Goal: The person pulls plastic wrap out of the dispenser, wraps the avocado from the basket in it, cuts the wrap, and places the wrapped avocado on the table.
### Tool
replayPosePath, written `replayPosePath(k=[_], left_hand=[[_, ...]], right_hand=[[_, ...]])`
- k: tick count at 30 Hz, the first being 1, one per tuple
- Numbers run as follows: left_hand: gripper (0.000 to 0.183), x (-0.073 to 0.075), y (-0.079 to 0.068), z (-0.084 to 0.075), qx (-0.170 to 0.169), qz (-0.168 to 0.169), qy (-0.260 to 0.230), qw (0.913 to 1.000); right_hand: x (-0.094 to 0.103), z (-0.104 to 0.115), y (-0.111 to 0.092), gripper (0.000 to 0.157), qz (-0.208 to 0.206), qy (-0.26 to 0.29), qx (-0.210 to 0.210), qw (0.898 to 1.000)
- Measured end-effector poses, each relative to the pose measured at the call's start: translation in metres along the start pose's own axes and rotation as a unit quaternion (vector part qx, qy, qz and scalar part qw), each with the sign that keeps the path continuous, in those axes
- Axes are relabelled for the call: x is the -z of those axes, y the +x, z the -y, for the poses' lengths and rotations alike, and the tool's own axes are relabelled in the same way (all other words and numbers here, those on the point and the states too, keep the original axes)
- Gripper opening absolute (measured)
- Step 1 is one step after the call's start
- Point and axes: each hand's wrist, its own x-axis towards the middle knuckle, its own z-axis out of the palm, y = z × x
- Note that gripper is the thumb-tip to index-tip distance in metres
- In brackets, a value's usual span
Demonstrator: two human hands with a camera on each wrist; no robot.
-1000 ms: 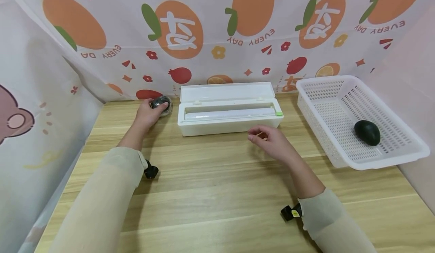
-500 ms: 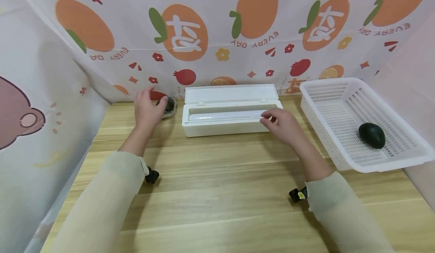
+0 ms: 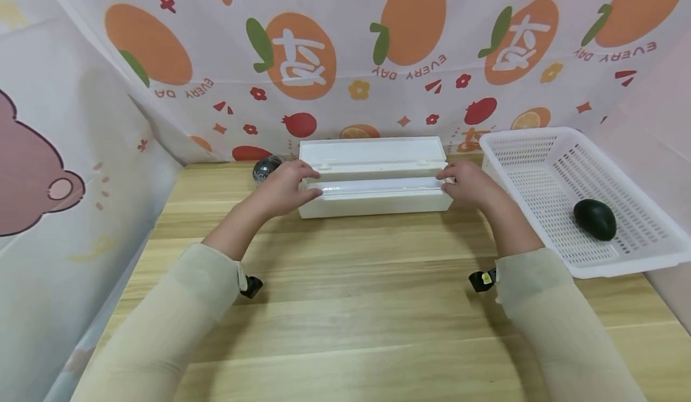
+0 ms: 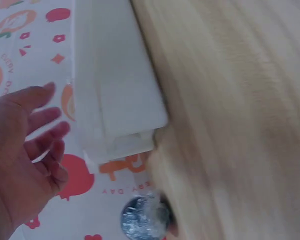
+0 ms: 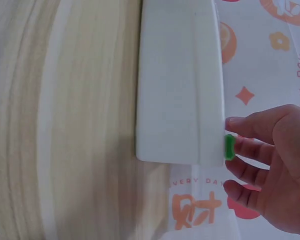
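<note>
A white cling film dispenser box (image 3: pixel 372 206) stands at the back of the table, its lid (image 3: pixel 372 150) tipped back and a film roll (image 3: pixel 378 186) showing inside. My left hand (image 3: pixel 283 189) reaches over the box's left end, fingers spread and loosely bent, holding nothing. At the right end is my right hand (image 3: pixel 468 183), thumb and fingertips right at the box's top edge beside a green slider (image 5: pixel 229 147). Just behind my left hand lies a dark round item wrapped in clear film (image 4: pixel 145 217), partly hidden in the head view.
On the right a white perforated basket (image 3: pixel 637 265) holds a dark green, avocado-shaped fruit (image 3: pixel 595 219). A fruit-printed curtain (image 3: pixel 356 48) hangs close behind the box. The wooden table (image 3: pixel 345 306) extends in front.
My left hand has let go of the wrapped item and moved right to the box's left end. My right hand has moved up and right to the box's right end.
</note>
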Motion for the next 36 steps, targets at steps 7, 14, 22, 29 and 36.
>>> replayPosePath(k=[7,14,22,29,36], left_hand=[[0.033,-0.015,-0.004,0.013,-0.002,0.017,-0.017,0.9997],[0.027,-0.02,-0.005,0.019,0.008,-0.007,-0.067,0.9977],[0.03,-0.022,-0.002,0.012,0.015,-0.012,-0.062,0.9979],[0.028,-0.026,0.003,0.008,0.029,-0.02,-0.056,0.9978],[0.019,-0.028,0.008,0.006,0.036,-0.046,-0.014,0.9982]], right_hand=[[-0.01,-0.002,0.004,0.024,-0.016,-0.016,0.038,0.999],[-0.014,-0.003,0.005,0.021,-0.033,-0.014,0.036,0.999],[-0.019,0.014,0.002,0.018,-0.092,-0.078,-0.012,0.993],[-0.019,0.03,0.003,0.028,-0.046,-0.051,-0.08,0.994],[-0.024,0.027,0.007,0.029,-0.043,-0.002,-0.101,0.994]])
